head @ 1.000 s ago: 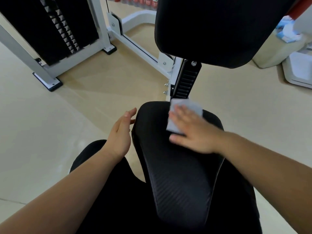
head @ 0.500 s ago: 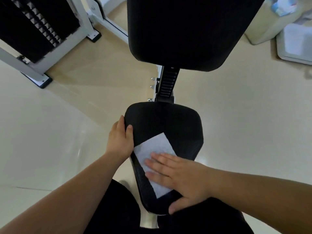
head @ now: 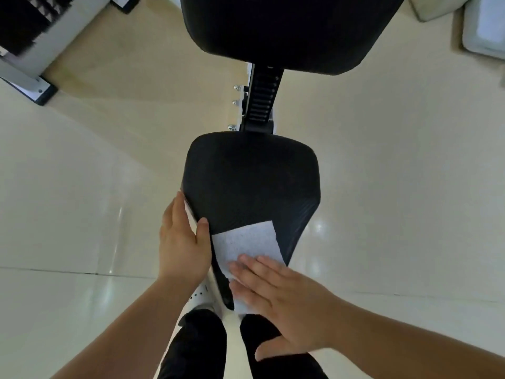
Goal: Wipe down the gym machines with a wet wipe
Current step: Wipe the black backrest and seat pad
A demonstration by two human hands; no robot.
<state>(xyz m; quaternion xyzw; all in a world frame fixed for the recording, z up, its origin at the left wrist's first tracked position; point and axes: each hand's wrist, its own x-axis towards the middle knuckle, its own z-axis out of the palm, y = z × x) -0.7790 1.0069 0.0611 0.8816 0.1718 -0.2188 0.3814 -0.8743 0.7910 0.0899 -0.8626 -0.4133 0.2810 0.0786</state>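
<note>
The right hand [head: 284,299] lay flat with straight, spread fingers pressing the pale wipe [head: 246,247] onto the near end of the black seat [head: 251,181], and the wipe's far half lay uncovered on the padding. The left hand [head: 183,242] grasped the seat's left edge, thumb on top just beside the wipe and fingers along the side. Beyond the seat, a notched black post [head: 262,102] rose to the black back pad [head: 284,31].
</note>
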